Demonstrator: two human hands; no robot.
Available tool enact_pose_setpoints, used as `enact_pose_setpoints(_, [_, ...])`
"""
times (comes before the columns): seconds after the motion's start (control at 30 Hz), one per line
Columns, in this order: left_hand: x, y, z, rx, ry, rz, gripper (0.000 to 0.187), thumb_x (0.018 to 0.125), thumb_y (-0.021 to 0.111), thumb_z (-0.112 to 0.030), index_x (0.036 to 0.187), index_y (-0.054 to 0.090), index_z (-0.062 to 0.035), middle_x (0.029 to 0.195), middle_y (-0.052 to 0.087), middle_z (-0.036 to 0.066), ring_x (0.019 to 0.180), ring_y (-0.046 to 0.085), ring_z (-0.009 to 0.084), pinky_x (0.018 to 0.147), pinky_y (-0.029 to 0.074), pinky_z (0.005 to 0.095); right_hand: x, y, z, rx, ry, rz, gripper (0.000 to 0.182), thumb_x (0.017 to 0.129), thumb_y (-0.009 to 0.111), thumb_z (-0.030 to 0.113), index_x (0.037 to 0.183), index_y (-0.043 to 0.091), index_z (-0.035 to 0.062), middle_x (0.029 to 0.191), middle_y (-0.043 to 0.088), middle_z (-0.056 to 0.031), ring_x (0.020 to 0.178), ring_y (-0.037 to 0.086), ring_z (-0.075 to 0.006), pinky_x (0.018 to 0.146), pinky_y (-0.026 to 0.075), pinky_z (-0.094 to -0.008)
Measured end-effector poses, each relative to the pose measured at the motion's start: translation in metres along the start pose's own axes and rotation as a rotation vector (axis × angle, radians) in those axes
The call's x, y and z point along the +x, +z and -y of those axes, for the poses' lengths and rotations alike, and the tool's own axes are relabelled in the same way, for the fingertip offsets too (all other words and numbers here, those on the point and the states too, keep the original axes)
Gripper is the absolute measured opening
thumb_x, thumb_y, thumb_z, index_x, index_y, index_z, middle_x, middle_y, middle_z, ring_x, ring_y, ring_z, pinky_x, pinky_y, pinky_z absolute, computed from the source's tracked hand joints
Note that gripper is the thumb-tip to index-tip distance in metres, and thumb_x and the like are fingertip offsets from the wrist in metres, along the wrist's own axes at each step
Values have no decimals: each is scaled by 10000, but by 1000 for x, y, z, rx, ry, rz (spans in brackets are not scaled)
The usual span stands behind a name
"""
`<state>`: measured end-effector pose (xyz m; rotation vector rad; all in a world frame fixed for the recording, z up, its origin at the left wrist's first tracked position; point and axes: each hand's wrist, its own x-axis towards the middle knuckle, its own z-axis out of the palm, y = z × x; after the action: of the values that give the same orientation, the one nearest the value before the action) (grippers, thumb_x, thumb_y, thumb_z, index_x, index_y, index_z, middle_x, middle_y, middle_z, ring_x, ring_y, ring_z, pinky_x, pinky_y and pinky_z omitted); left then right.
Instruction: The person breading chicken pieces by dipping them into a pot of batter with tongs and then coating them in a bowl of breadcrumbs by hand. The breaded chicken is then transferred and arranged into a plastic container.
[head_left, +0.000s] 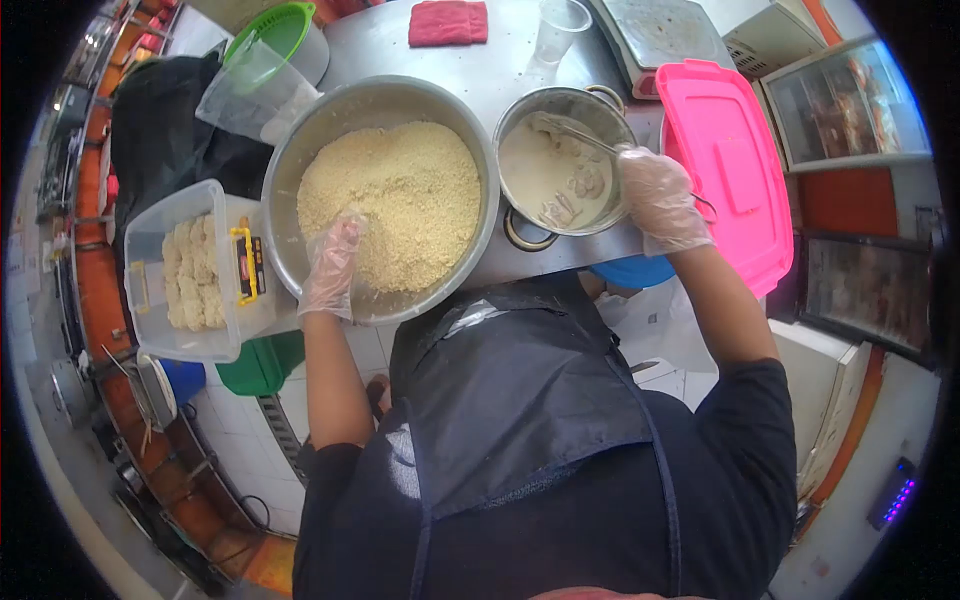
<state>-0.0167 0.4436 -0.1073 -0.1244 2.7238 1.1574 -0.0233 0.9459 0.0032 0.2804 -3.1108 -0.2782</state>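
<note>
A large metal bowl (487,200) holds pale yellow crumbs (410,190). My left hand (335,260), in a clear plastic glove, rests at the crumbs near the bowl's lower left side; its fingers are close together, and whether they hold anything is hidden. To the right stands a metal pot (507,125) of whitish batter with pieces in it. My gloved right hand (665,200) is closed on metal tongs (575,132) at the pot's right rim, and the tongs' tips reach into the batter. Crumb-coated pieces (193,272) lie in a clear plastic box (232,300) at the left.
Behind the bowl are a green-rimmed container (270,35), a clear jug (262,92) and a red cloth (448,23). A clear cup (558,35) and a scale (665,40) stand behind the pot. A pink lid (735,170) lies right of my right hand.
</note>
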Motion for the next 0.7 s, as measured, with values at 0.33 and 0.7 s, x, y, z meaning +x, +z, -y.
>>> enact_pose_setpoints(0.33, [-7, -4, -9, 45, -56, 8, 562, 1061, 461, -554, 1324, 656, -97, 1208, 682, 249, 1162, 626, 446, 992, 471, 506, -29, -38, -35, 512, 75, 253, 370, 905, 636, 112, 1260, 680, 20, 1006, 714, -272, 1005, 698, -414, 921, 532, -497])
enact_pose_setpoints(0.7, [-15, -7, -21, -110, -17, -83, 535, 1041, 563, -491, 1322, 667, -47, 1168, 722, 167, 1107, 669, 339, 988, 487, 427, -26, -39, -30, 31, -2, -213, 107, 952, 566, 89, 983, 665, 65, 817, 671, -152, 736, 698, -364, 650, 558, -461])
